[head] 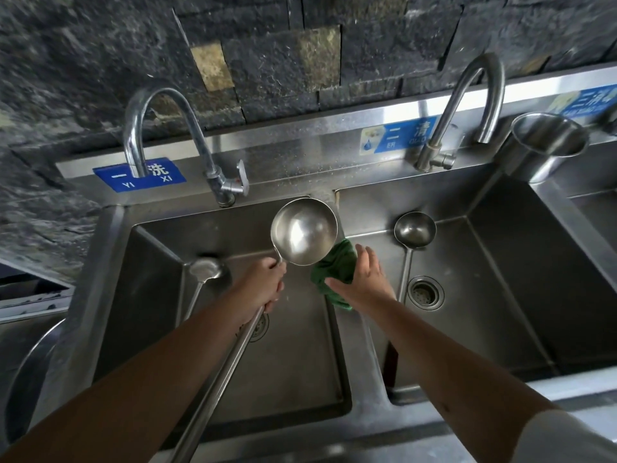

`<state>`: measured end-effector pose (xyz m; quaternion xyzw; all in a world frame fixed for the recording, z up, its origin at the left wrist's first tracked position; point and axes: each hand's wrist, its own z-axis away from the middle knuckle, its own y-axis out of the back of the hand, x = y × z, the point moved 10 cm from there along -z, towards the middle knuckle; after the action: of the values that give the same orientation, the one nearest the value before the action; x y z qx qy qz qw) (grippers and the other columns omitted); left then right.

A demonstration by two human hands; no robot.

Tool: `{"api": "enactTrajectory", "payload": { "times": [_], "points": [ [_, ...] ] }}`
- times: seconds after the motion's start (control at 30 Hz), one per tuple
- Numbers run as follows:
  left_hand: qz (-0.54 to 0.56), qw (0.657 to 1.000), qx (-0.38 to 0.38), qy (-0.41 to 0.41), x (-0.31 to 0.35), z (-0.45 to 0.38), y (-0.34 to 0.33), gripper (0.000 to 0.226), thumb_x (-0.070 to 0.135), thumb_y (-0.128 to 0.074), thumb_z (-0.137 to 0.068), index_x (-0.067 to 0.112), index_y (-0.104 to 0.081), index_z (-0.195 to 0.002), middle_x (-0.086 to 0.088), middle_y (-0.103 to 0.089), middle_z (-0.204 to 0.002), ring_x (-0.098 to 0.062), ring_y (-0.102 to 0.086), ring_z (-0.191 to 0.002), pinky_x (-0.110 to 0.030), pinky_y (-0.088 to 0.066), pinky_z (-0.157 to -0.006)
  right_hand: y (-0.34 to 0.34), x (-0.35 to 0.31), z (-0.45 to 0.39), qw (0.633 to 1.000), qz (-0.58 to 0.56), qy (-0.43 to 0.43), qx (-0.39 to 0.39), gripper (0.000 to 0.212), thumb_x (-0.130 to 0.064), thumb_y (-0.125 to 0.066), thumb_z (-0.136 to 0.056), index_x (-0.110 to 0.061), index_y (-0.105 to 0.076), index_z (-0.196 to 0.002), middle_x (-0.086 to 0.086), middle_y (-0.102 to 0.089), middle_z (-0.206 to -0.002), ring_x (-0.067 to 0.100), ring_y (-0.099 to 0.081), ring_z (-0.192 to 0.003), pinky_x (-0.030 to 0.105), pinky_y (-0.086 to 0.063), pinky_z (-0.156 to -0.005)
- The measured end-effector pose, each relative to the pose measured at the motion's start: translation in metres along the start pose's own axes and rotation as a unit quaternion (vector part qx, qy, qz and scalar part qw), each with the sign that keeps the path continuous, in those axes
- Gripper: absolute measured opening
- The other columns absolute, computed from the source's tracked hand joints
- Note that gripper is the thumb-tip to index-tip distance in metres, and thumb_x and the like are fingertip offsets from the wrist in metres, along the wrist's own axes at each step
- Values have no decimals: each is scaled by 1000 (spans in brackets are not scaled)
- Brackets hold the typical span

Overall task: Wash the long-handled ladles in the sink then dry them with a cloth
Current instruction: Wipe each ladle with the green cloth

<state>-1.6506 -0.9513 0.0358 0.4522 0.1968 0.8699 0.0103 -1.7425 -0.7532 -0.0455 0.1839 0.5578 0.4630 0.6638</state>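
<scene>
My left hand (263,289) grips the long handle of a large steel ladle (303,230) just below its bowl, which faces up over the back of the left sink basin (160,295). My right hand (364,282) rests with fingers spread on a green cloth (334,267) lying on the divider between the basins, right beside the ladle bowl. A second ladle (415,228) leans in the right basin (500,295), bowl up against the back wall. A third ladle (205,270) lies in the left basin.
Two gooseneck taps, the left tap (173,105) and the right tap (480,81), stand behind the basins; no water is running. A steel cylinder pot (547,142) sits on the rim at right. Drains show in both basins. A round metal rim shows at far left.
</scene>
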Motion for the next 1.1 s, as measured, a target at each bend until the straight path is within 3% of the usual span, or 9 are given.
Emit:
{"api": "enactTrajectory", "payload": {
  "times": [0.07,0.17,0.23,0.37,0.5,0.67,0.8,0.87,1.1],
  "points": [
    [38,999,-16,31,2,-2,-11,17,20,-43,-99,9,-54,-93,-4,-49,-63,-12,-37,-41,-20,-27,-40,15,7,15,996,-63,-22,51,97,-68,-56,-79,-17,-17,-152,6,-15,-159,29,-16,-144,45,-24,-115],
    [89,993,-45,62,17,-11,-35,19,14,-39,-96,10,-58,-97,-6,-56,-63,-12,-38,-41,-19,-28,-41,39,2,49,977,-170,-21,128,54,-44,-63,-88,-12,-52,-130,9,-50,-133,27,-44,-123,36,-36,-103],
    [113,990,-61,57,37,-20,-61,21,4,-36,-92,9,-57,-92,-9,-58,-65,-14,-40,-42,-18,-29,-40,37,-8,73,956,-280,-26,89,25,-39,-63,-88,-18,-67,-100,3,-69,-99,22,-62,-95,32,-47,-83],
    [110,990,-82,26,73,-39,-118,24,-5,-37,-91,10,-49,-78,-12,-50,-64,-15,-37,-45,-14,-26,-39,30,-35,105,835,-548,-57,-10,25,-33,-66,-89,-11,-70,-79,7,-65,-71,19,-59,-67,28,-45,-62],
    [115,987,-110,29,91,-53,-180,27,-12,-44,-87,11,-49,-72,-12,-48,-65,-17,-42,-51,-20,-30,-45,58,-4,105,823,-557,-108,26,25,-18,-67,-89,-11,-63,-66,0,-50,-55,13,-44,-49,22,-36,-47],
    [135,980,-138,45,82,-53,-240,21,-10,-53,-84,6,-62,-73,-15,-57,-71,-23,-54,-64,-26,-38,-53,78,74,92,804,-551,-210,80,11,2,-68,-81,-1,-70,-71,12,-64,-61,19,-56,-50,24,-43,-48],
    [100,972,-180,113,34,-31,-267,16,17,-59,-92,12,-68,-80,-8,-65,-71,-20,-62,-60,-24,-50,-51,78,128,72,779,-564,-261,86,6,3,-65,-84,6,-71,-83,28,-68,-78,36,-64,-71,43,-55,-72],
    [123,960,-202,152,8,-19,-285,17,23,-58,-93,12,-68,-83,-7,-67,-72,-22,-63,-69,-27,-56,-58,68,151,60,761,-573,-294,81,13,5,-63,-85,5,-67,-73,27,-64,-65,36,-65,-59,51,-58,-61],
    [83,959,-222,156,-42,-31,-309,9,11,-60,-91,11,-69,-91,-14,-69,-86,-25,-66,-75,-35,-56,-70,22,203,11,722,-580,-364,103,14,16,-61,-67,3,-62,-64,15,-54,-58,27,-51,-55,37,-47,-60]
  ]
}}
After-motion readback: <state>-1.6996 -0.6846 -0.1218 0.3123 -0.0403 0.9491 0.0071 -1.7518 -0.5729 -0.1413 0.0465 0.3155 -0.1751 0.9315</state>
